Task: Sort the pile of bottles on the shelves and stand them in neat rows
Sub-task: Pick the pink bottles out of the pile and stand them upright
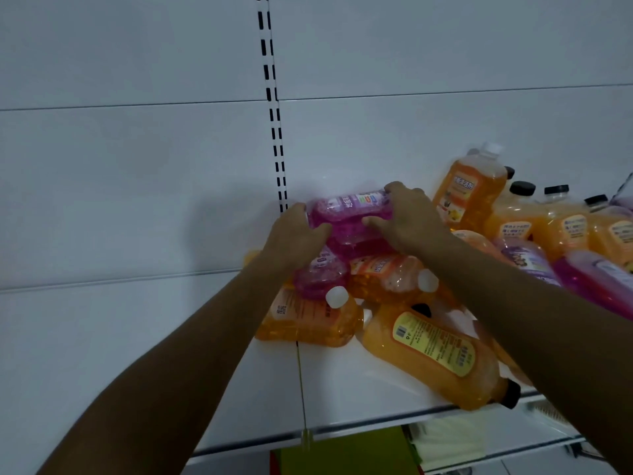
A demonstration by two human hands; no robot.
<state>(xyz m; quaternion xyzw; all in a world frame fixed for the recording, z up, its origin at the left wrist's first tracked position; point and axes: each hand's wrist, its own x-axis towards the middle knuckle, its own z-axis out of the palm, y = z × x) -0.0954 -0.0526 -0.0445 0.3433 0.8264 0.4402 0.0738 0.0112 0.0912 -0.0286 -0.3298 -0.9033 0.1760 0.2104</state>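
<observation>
A pile of orange and pink bottles lies on the white shelf (329,399). On top of the pile a pink bottle (349,209) lies on its side. My left hand (294,234) grips its left end and my right hand (407,217) grips its right end, fingers curled over it. Under it lie another pink bottle (318,274) and several orange bottles, one with a white cap (390,279), one at the left (308,320), and one with a black cap near the shelf's front edge (442,358).
Several orange bottles stand upright at the back right (469,190) (513,214). More pink bottles lie at the right (596,279). The shelf left of the pile is bare. A slotted upright (274,108) runs up the back panel. Green and white goods sit on the shelf below (349,454).
</observation>
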